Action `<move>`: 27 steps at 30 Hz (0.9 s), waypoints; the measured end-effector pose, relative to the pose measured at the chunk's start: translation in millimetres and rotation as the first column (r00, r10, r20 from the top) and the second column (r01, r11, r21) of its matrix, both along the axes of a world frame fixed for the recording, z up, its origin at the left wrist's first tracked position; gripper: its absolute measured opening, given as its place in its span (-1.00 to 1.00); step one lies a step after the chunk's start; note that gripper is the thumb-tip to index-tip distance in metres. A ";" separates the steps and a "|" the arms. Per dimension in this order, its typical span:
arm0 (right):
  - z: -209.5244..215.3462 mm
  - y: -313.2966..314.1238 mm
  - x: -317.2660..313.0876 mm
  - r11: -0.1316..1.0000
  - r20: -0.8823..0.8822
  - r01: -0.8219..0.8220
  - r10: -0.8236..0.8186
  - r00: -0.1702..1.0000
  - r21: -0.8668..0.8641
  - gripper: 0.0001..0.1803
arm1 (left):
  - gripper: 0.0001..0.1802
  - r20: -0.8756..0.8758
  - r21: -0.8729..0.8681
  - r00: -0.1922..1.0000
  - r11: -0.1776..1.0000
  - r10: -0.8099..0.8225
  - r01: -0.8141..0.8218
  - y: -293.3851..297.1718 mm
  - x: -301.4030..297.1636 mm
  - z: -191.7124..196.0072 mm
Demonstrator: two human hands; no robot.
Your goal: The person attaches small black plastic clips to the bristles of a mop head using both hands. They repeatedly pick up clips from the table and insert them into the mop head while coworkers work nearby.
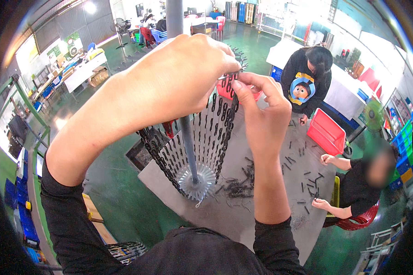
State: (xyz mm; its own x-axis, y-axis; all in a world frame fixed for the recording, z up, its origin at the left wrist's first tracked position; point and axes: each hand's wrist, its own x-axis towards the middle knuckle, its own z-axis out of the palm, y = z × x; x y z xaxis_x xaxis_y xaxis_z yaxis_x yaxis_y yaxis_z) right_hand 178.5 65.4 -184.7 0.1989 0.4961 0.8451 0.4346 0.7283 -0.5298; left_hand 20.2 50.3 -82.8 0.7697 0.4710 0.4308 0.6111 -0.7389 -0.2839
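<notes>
Both my hands are raised at the top of a round rack of hanging strands. My left hand (199, 68) reaches across from the left, its fingers closed at the rack's upper edge; what they pinch is hidden. My right hand (266, 98) has thumb and forefinger pinched on the upper end of a black chain-like strand (234, 103), close beside the left fingertips. Several similar strands of small black links slope down around a grey pole (188, 142) to a slotted metal disc (202, 182). My left forearm covers part of the rack.
Loose black pieces (243, 185) lie on a grey table (206, 213) below. At its right, one person (307, 78) stands and another (365, 183) sits, hands over pieces. A red bin (326, 133) stands near them. A green fan (374, 114) is farther right.
</notes>
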 end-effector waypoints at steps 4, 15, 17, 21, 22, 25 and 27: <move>3.4 -4.5 -9.1 0.993 -0.151 -0.066 0.050 0.987 -0.102 -0.90 | -0.63 0.010 0.037 1.000 0.999 0.025 -0.025 -0.1 1.4 -3.9; -1.9 12.6 26.6 0.578 -0.462 -0.811 0.698 0.547 -0.088 -0.90 | -0.56 0.061 0.062 0.988 0.988 -0.142 0.138 0.7 -4.5 -10.9; 0.2 13.1 30.8 0.567 -0.417 -0.817 0.721 0.553 -0.103 -0.90 | -0.56 0.052 0.074 0.988 0.987 -0.143 0.140 0.6 -3.4 -10.5; -3.0 13.9 40.3 0.498 -0.486 -0.866 0.747 0.452 -0.041 -0.90 | -0.54 0.045 0.087 0.991 0.989 -0.127 0.123 4.9 -7.1 -10.1; -6.9 11.0 44.3 0.521 -0.504 -0.853 0.731 0.460 -0.023 -0.90 | -0.54 0.040 0.083 0.994 0.992 -0.103 0.100 7.5 -8.0 -10.6; -6.5 14.1 54.5 0.632 -0.464 -0.763 0.641 0.611 -0.132 -0.89 | -0.54 0.042 0.099 0.994 0.990 -0.105 0.100 12.7 -12.2 -10.0; -4.8 12.4 58.6 0.699 -0.381 -0.662 0.553 0.741 -0.272 -0.88 | -0.55 0.025 0.069 0.998 0.996 -0.062 0.060 6.5 -9.0 -6.7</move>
State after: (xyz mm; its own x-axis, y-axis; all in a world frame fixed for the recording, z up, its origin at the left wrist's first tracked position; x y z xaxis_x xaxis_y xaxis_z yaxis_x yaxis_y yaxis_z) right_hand 237.1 77.8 -189.4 -0.0832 0.8400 0.5362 -0.2210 0.5091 -0.8319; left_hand 11.2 56.8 -89.4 0.7837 0.3919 0.4819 0.5734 -0.7547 -0.3188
